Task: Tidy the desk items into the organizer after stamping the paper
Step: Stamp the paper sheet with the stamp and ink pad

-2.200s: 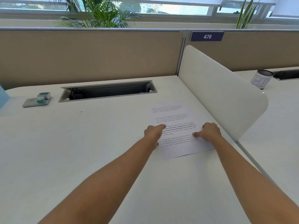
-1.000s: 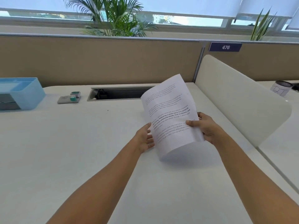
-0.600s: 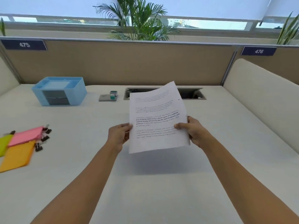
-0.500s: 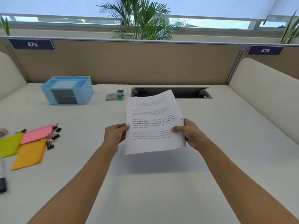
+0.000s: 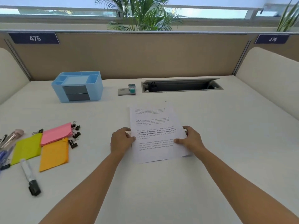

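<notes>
At near left of white desk (image 5: 161,191): white marker with black cap (image 5: 30,178), lying flat. Beyond it: orange (image 5: 54,155), green (image 5: 26,148) and pink sticky-note pads (image 5: 56,134), with black binder clips (image 5: 75,135) just beside them. Centre: printed white paper sheet (image 5: 156,133) on desk, near-right corner slightly raised. Left hand (image 5: 121,139) pinches its left edge, right hand (image 5: 192,139) its right edge, thumbs on top. Further back: grey stamp pad (image 5: 123,91) with teal stamp (image 5: 132,90). Left of that: light blue plastic organizer (image 5: 77,86), close to tan partition (image 5: 145,54).
</notes>
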`<state>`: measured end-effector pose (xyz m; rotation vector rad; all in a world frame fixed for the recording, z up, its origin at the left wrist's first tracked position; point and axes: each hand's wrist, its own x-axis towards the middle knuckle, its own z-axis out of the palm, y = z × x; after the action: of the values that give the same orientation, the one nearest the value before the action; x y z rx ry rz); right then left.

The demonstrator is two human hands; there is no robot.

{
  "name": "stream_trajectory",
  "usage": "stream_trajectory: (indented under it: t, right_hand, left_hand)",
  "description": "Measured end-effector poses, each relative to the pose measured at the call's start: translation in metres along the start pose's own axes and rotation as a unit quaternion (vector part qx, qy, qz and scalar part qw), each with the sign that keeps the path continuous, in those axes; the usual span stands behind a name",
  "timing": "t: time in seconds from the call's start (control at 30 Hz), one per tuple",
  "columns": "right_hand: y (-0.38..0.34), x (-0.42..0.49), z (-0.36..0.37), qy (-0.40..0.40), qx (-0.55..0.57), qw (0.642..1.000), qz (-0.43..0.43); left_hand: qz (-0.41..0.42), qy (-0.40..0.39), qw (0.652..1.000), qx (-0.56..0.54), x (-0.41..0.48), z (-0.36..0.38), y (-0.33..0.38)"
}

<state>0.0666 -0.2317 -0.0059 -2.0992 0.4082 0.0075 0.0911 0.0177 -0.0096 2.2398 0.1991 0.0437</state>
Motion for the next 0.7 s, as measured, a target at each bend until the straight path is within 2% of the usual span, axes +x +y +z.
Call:
stream_trajectory:
  t: [0.13, 0.23, 0.37, 0.7]
  right_hand:
    - [0.001, -0.003, 0.004, 0.026, -0.073, 0.996, -0.034]
    - [0.003, -0.007, 0.007, 0.015, -0.119, 0.991, -0.065]
    - [0.008, -0.009, 0.009, -0.012, -0.17, 0.983, -0.072]
    - [0.013, -0.013, 0.005, -0.032, -0.16, 0.982, -0.093]
  left_hand:
    - [0.095, -0.01, 0.993, 0.063, 0.002, 0.002, -0.011]
    - [0.136, -0.046, 0.984, 0.103, 0.001, 0.004, -0.018]
    - [0.165, -0.073, 0.975, 0.132, 0.0, 0.004, -0.021]
    - [0.181, -0.059, 0.969, 0.155, 0.0, 0.006, -0.024]
